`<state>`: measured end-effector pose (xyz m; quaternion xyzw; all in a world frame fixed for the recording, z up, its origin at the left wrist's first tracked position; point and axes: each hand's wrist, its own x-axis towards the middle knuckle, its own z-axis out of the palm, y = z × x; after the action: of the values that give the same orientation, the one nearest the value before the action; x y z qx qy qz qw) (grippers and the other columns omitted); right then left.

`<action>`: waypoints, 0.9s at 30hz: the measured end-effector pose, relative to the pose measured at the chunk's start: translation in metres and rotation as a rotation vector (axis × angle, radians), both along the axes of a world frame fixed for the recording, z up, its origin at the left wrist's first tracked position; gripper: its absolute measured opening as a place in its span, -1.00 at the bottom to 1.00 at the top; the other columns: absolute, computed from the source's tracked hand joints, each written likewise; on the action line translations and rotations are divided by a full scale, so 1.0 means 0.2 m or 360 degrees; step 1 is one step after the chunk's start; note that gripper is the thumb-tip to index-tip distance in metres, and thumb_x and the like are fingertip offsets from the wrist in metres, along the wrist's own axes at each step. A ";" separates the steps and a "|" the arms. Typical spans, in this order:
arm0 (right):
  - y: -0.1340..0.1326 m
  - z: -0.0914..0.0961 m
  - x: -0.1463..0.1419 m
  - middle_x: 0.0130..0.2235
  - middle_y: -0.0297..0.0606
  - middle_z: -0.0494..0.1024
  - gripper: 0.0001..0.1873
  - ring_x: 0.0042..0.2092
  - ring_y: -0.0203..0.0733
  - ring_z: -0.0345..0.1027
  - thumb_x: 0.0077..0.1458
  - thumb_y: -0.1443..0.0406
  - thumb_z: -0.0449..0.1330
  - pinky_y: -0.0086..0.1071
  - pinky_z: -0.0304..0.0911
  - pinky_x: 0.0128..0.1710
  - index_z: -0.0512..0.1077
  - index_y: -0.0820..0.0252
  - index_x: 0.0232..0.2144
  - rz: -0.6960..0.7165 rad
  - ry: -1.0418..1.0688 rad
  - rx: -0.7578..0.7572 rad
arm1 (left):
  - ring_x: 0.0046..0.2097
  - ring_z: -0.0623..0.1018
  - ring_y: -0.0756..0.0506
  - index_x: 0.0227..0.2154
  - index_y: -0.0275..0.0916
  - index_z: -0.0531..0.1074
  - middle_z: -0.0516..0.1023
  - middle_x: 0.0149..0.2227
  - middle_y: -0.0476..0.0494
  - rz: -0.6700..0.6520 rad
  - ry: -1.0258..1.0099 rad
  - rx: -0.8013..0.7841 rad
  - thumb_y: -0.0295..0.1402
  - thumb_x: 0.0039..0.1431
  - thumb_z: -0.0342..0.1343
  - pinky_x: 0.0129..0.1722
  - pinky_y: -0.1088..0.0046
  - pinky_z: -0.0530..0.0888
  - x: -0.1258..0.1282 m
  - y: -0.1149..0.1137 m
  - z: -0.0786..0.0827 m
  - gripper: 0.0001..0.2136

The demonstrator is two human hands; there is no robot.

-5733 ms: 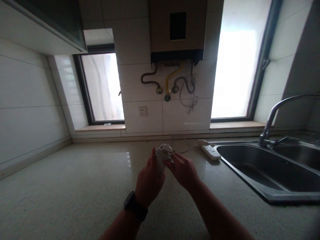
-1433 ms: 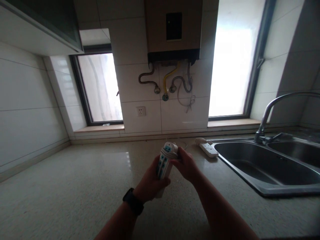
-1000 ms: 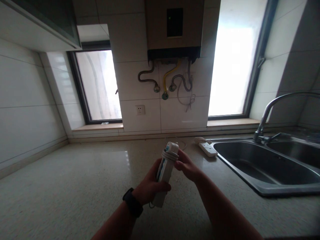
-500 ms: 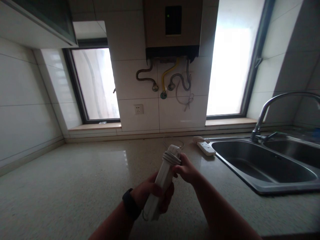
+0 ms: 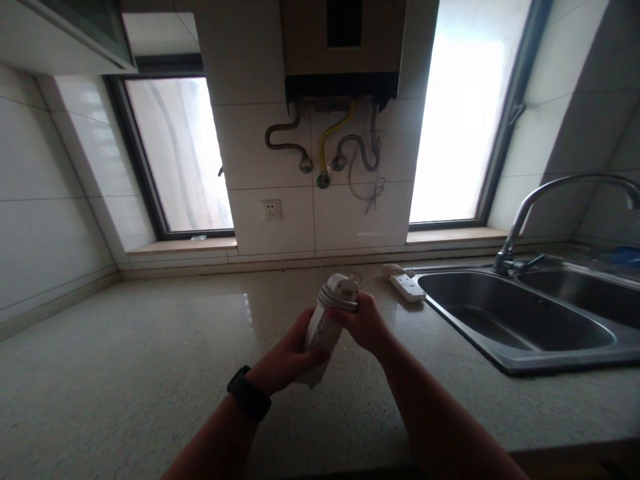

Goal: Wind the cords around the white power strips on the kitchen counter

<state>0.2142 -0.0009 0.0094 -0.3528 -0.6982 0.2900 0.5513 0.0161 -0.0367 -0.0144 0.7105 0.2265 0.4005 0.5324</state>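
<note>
A long white power strip is held up over the counter, tilted, with its far end raised. Around that end its white cord is wound in several loops, and the plug seems to sit at the top. My left hand, below a black wristband, is wrapped round the body of the strip. At the wound end, my right hand is closed on the cord loops from the right side; its fingertips are partly hidden. Behind it, a second white power strip lies on the counter beside the sink, its cord bundled.
The speckled counter runs along a tiled wall with a wall socket. A steel double sink with a tall tap is at the right. Above hang a water heater and its hoses.
The held power strip has swung so its wound end faces me more and its lower end is drawn up. Both hands stay on it. My view has tilted slightly downward.
</note>
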 end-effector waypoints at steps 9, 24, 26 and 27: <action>0.00 -0.05 -0.11 -0.36 -0.24 0.64 -0.61 -0.34 -0.12 0.51 -0.06 0.03 0.39 -0.38 0.31 -0.39 0.57 0.18 -0.27 -0.0487 -0.0103 -0.0070 | 0.20 0.39 -0.33 0.42 -0.08 -0.38 0.23 0.26 -0.37 0.1209 0.0821 0.1044 -0.48 0.08 0.24 0.10 0.05 0.45 0.15 0.00 -0.09 0.02; 0.08 -0.06 0.04 -0.49 -0.43 0.28 -0.55 -0.50 -0.38 0.04 0.07 0.01 0.30 -0.45 -0.01 -0.54 0.45 0.28 -0.21 0.0525 -0.0110 -0.0280 | 0.09 0.53 -0.37 0.42 -0.14 -0.37 0.21 0.32 -0.50 0.1078 0.0842 0.0769 -0.47 0.05 0.15 -0.02 0.08 0.48 0.05 0.03 -0.05 -0.01; 0.07 -0.06 0.05 -0.49 -0.45 0.24 -0.52 -0.51 -0.40 0.00 0.07 0.00 0.31 -0.47 -0.06 -0.56 0.45 0.29 -0.16 0.0583 -0.0124 -0.0324 | 0.18 0.44 -0.38 0.42 -0.17 -0.36 0.21 0.32 -0.49 0.0979 0.0717 0.0751 -0.48 0.02 0.16 0.05 0.04 0.43 0.03 0.05 -0.06 0.01; 0.06 -0.05 0.06 -0.50 -0.47 0.22 -0.51 -0.51 -0.40 -0.01 0.08 0.00 0.31 -0.47 -0.07 -0.57 0.46 0.29 -0.14 0.0608 -0.0147 -0.0340 | 0.21 0.41 -0.38 0.43 -0.18 -0.35 0.22 0.32 -0.47 0.0924 0.0647 0.0742 -0.49 0.00 0.17 0.09 0.02 0.40 0.02 0.06 -0.06 0.02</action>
<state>0.2261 0.0111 -0.0008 -0.2834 -0.7421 0.4452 0.4132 0.0208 -0.0250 -0.0267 0.7831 0.4210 0.4260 0.1670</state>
